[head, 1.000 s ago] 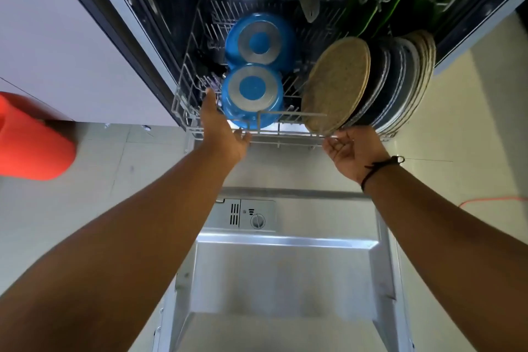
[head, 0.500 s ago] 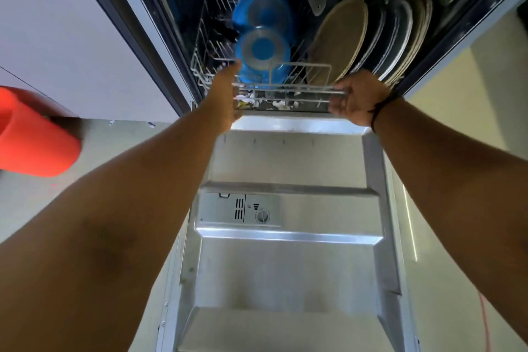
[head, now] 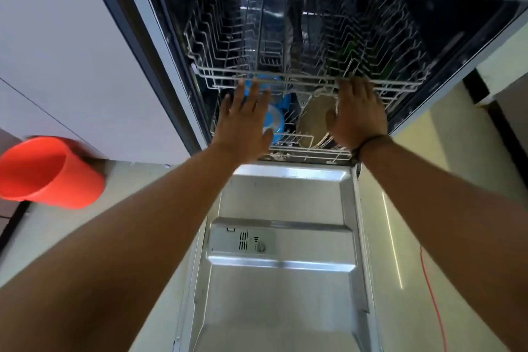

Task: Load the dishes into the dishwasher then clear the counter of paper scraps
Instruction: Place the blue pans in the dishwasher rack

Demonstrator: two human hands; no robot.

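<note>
Since 0.5 s ago both hands let go of the lower rack (head: 285, 151), now pushed inside w/ blue bowls (head: 278, 120) & tan plate (head: 311, 120). Left hand (head: 243, 126) & right hand (head: 357, 114) flat, fingers straight, grip released, fingertips at upper rack (head: 308, 77) front rail. Dishwasher door (head: 280, 280) down. Orange cup (head: 48, 171) on floor, left.

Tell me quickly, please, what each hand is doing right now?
Left hand: open, fingers straight, holding nothing.
Right hand: open, fingertips at the upper rack.
</note>
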